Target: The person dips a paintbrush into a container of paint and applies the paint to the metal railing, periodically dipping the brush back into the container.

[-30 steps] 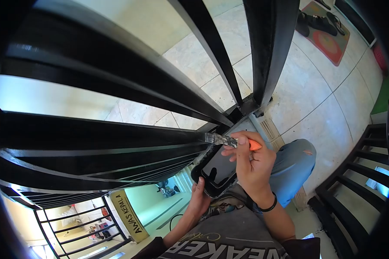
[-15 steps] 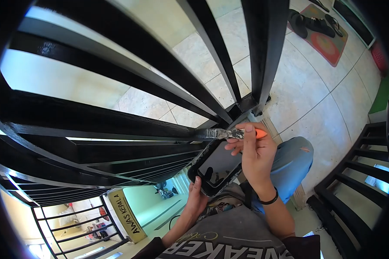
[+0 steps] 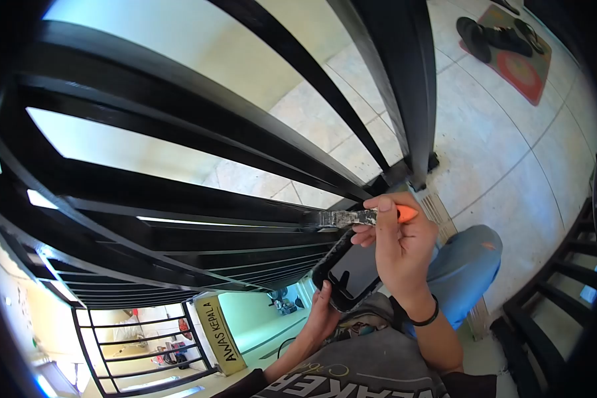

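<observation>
Right hand (image 3: 410, 249): grip wrapped around orange-handled paintbrush (image 3: 353, 218), just right of frame centre, bristles against a black railing (image 3: 212, 198) bar. Left hand (image 3: 320, 316): grasping near edge of black-rimmed tray (image 3: 368, 268), below brush. Tiled floor (image 3: 487, 142) right; shoes (image 3: 511, 41) on mat (image 3: 523, 74), upper right.

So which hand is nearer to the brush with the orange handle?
Right. The right hand is holding the brush, while the left hand is apart from it, lower in the picture, gripping the black tray.
</observation>
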The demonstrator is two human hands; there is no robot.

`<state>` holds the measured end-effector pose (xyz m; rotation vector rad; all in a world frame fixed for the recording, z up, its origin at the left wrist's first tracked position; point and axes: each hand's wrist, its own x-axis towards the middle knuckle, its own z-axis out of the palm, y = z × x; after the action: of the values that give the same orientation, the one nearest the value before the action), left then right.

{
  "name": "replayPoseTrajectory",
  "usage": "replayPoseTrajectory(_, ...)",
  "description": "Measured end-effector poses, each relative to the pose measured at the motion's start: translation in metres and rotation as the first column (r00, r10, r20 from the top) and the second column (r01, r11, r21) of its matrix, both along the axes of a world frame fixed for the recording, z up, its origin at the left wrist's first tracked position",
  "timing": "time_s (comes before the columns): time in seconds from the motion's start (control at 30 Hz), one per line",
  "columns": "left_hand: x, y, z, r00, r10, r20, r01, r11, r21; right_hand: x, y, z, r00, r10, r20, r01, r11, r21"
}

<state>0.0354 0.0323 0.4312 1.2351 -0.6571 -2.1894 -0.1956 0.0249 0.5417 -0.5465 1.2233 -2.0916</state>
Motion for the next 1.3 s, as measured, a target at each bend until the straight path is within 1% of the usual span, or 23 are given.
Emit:
replayPoseTrajectory(0.03, 0.0, -0.001, 0.0, 1.0, 0.005, -0.003, -0.005, 1.0, 0.002, -0.001, -0.001, 0.006, 0.999, -0.014, -0.04, 0.015, 1.0, 0.007)
replayPoseTrajectory(0.07, 0.0, 0.0, -0.003, 1.0, 0.006, -0.007, -0.006, 1.0, 0.005, 0.001, -0.005, 0.016, 1.0, 0.006, -0.016, -0.007, 0.999, -0.04)
replayPoseTrajectory(0.1, 0.004, -0.001, -0.006, 1.0, 0.003, -0.012, -0.002, 1.0, 0.01, 0.004, -0.01, 0.031, 1.0, 0.002, -0.018, -0.004, 0.994, -0.111)
replayPoseTrajectory(0.13, 0.009, 0.0, -0.008, 0.998, -0.057, -0.015, 0.056, 0.997, -0.046, 0.006, -0.014, 0.048, 1.0, -0.001, -0.019, -0.002, 0.984, -0.179)
replayPoseTrajectory(0.17, 0.01, 0.0, -0.011, 0.999, -0.042, -0.012, 0.041, 0.998, -0.038, 0.006, -0.017, 0.063, 1.0, -0.003, -0.021, -0.002, 0.97, -0.243)
replayPoseTrajectory(0.23, -0.001, -0.001, 0.002, 1.0, -0.01, -0.007, 0.01, 1.0, -0.019, 0.002, -0.025, 0.091, 1.0, 0.004, -0.027, -0.014, 0.912, -0.41)
replayPoseTrajectory(0.27, 0.005, -0.001, -0.006, 1.0, 0.016, -0.003, -0.016, 0.999, 0.048, 0.001, -0.026, 0.1, 1.0, 0.007, -0.027, -0.02, 0.873, -0.487)
replayPoseTrajectory(0.37, 0.009, -0.002, -0.013, 1.0, 0.021, 0.002, -0.021, 0.998, 0.054, 0.0, -0.029, 0.113, 0.997, 0.045, 0.059, -0.012, 0.881, -0.473)
replayPoseTrajectory(0.47, 0.014, -0.003, -0.016, 1.0, -0.021, 0.0, 0.021, 1.0, -0.005, -0.002, -0.025, 0.074, 0.993, 0.12, 0.018, -0.106, 0.929, -0.355)
replayPoseTrajectory(0.57, 0.008, -0.002, -0.01, 0.999, -0.005, 0.047, 0.005, 1.0, 0.004, -0.018, -0.009, 0.049, 0.99, 0.065, -0.129, -0.085, 0.984, -0.157)
replayPoseTrajectory(0.6, 0.006, -0.004, -0.009, 0.999, -0.006, 0.036, 0.005, 0.999, 0.035, -0.02, -0.012, 0.053, 0.983, 0.068, -0.171, -0.097, 0.982, -0.165)
replayPoseTrajectory(0.67, 0.002, -0.005, -0.005, 0.999, 0.037, 0.023, -0.038, 0.999, 0.031, -0.026, -0.012, 0.067, 0.967, 0.069, -0.245, -0.113, 0.979, -0.17)
replayPoseTrajectory(0.7, 0.0, -0.005, -0.001, 0.998, 0.055, 0.018, -0.056, 0.998, 0.031, -0.026, -0.015, 0.077, 0.958, 0.064, -0.279, -0.136, 0.96, -0.245)
replayPoseTrajectory(0.73, 0.0, -0.005, 0.0, 0.999, 0.016, 0.052, -0.015, 1.0, -0.017, -0.024, -0.021, 0.091, 0.949, 0.054, -0.311, -0.157, 0.935, -0.317)
replayPoseTrajectory(0.77, 0.001, -0.005, -0.001, 0.999, 0.015, 0.032, -0.015, 1.0, -0.007, -0.021, -0.027, 0.103, 0.939, 0.041, -0.342, -0.18, 0.905, -0.386)
replayPoseTrajectory(0.83, 0.004, -0.007, -0.013, 1.0, 0.014, -0.009, -0.014, 1.0, 0.011, -0.016, -0.039, 0.123, 0.973, 0.009, -0.232, -0.137, 0.827, -0.545)
replayPoseTrajectory(0.87, 0.011, -0.008, -0.024, 1.0, 0.003, -0.006, -0.003, 1.0, 0.024, -0.016, -0.041, 0.125, 0.978, 0.003, -0.207, -0.125, 0.804, -0.581)
replayPoseTrajectory(0.9, 0.009, -0.009, -0.019, 1.0, 0.0, 0.015, -0.001, 0.999, 0.035, -0.016, -0.044, 0.126, 0.983, -0.002, -0.182, -0.112, 0.78, -0.615)
replayPoseTrajectory(0.97, 0.004, -0.007, -0.006, 0.998, -0.004, 0.055, 0.0, 0.998, 0.062, -0.016, -0.045, 0.116, 0.98, 0.001, -0.197, -0.123, 0.785, -0.607)
replayPoseTrajectory(1.07, -0.005, -0.007, 0.006, 0.999, 0.049, 0.011, -0.05, 0.998, 0.047, -0.03, -0.028, 0.084, 0.894, 0.011, -0.447, -0.163, 0.938, -0.304)
replayPoseTrajectory(1.17, -0.001, -0.008, 0.002, 0.999, 0.035, -0.019, -0.033, 0.997, 0.074, -0.026, -0.026, 0.087, 0.926, -0.065, -0.372, -0.032, 0.968, -0.248)
replayPoseTrajectory(1.2, -0.003, -0.008, 0.003, 0.999, 0.043, 0.001, -0.043, 0.998, 0.049, -0.023, -0.027, 0.096, 0.918, -0.062, -0.392, -0.046, 0.964, -0.262)
replayPoseTrajectory(1.3, -0.014, -0.009, 0.031, 0.997, 0.049, 0.064, -0.055, 0.994, 0.099, -0.022, -0.039, 0.134, 0.848, -0.087, -0.523, -0.156, 0.902, -0.402)
